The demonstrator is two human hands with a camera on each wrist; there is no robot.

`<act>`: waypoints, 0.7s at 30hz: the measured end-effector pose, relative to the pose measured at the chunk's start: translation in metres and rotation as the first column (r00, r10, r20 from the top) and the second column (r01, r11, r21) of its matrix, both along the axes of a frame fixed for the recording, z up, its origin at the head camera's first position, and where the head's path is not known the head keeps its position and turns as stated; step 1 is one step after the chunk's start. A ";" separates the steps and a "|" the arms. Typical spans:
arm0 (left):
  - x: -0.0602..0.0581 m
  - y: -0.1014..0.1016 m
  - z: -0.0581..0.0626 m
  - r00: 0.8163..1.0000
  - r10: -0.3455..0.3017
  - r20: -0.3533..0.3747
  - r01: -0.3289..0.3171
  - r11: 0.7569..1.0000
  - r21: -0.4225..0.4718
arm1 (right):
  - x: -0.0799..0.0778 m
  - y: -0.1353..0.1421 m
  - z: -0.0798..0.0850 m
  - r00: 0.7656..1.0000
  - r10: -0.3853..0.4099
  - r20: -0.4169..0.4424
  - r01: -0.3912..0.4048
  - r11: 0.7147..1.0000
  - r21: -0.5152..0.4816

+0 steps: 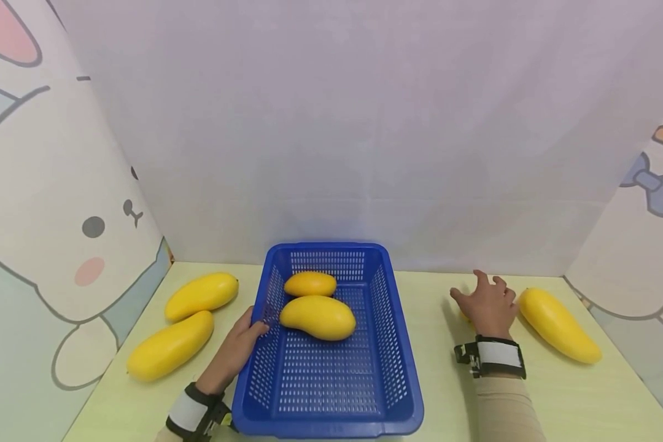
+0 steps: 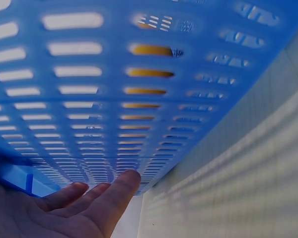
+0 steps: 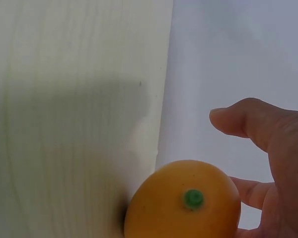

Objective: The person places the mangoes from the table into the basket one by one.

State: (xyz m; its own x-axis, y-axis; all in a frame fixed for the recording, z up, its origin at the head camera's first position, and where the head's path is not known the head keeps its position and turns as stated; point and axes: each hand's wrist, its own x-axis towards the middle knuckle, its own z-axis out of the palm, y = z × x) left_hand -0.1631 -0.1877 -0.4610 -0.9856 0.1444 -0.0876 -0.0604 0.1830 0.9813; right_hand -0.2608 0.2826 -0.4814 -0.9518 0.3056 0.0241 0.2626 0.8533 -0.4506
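My left hand grips the left rim of a blue plastic basket, thumb over the rim. In the left wrist view its fingers lie along the slotted outer wall. Inside the basket are a smaller orange-yellow mango and a bigger yellow mango. To the right of the basket my right hand hovers with spread, bent fingers over another mango, mostly hidden from above. The right wrist view shows this mango with its green stem end, thumb apart from it.
Two yellow mangoes lie left of the basket. One long yellow mango lies just right of my right hand. A pale wooden table meets a whitish curtain behind, with cartoon-printed panels on both sides.
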 end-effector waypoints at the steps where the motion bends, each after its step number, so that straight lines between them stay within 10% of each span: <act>1: 0.000 0.000 0.000 1.000 0.002 0.000 -0.002 1.000 -0.004 | 0.000 0.001 -0.001 1.000 0.000 -0.006 0.000 1.000 -0.002; 21: -0.001 0.001 -0.001 1.000 0.021 0.007 -0.021 0.999 -0.024 | 0.002 0.008 -0.011 1.000 0.017 -0.004 -0.017 0.996 -0.082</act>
State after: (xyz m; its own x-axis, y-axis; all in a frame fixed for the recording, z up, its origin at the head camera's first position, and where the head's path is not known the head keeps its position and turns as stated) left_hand -0.1640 -0.1866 -0.4616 -0.9878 0.1214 -0.0975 -0.0712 0.2048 0.9762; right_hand -0.2584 0.2904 -0.4924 -0.9570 0.2901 0.0024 0.2466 0.8179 -0.5198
